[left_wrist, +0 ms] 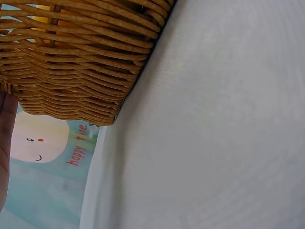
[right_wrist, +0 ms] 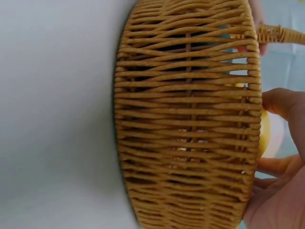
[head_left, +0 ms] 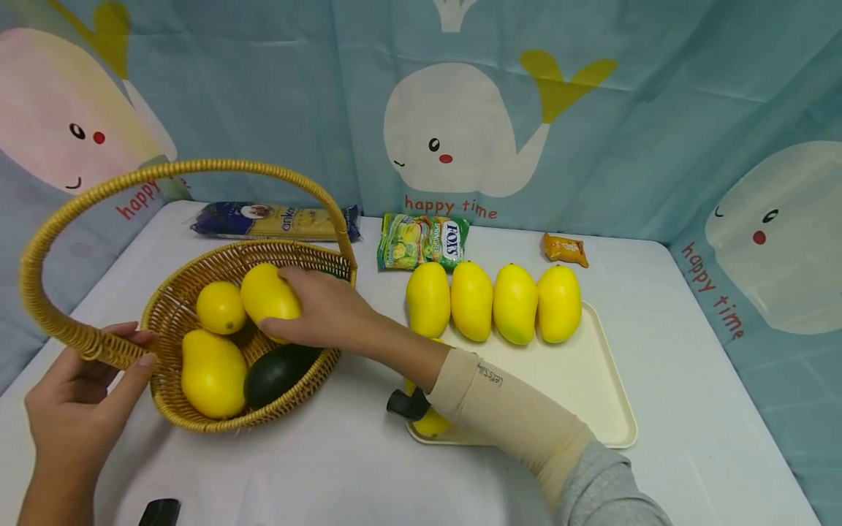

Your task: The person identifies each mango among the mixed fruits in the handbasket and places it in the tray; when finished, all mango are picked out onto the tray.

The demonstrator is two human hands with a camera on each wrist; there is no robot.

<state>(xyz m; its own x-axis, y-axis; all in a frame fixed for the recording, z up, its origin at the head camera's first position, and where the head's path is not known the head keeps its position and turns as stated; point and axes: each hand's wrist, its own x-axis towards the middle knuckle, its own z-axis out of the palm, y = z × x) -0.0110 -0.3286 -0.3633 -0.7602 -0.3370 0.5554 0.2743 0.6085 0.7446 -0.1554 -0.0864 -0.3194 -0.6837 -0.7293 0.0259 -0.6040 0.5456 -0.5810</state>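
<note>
A wicker basket (head_left: 164, 398) with a tall arched handle stands on the left of the table. My left hand (head_left: 88, 409) holds the foot of that handle at the basket's left rim, thumb in front. Inside the basket, my right hand (head_left: 322, 307) grips a yellow mango (head_left: 266, 291) between thumb and fingers. Around it lie a lemon (head_left: 221, 307), another mango (head_left: 213, 376) and a dark green avocado (head_left: 279, 376). Something dark green beyond the right hand is mostly hidden. In the right wrist view, the basket wall (right_wrist: 190, 109) covers most of the held mango (right_wrist: 263, 133).
A cream tray (head_left: 585, 394) on the right bears several mangoes (head_left: 515, 303) in a row; more yellow fruit (head_left: 432, 422) is partly under my right forearm. Behind lie a pasta packet (head_left: 276, 221), a green candy bag (head_left: 423, 241) and a small orange packet (head_left: 566, 250).
</note>
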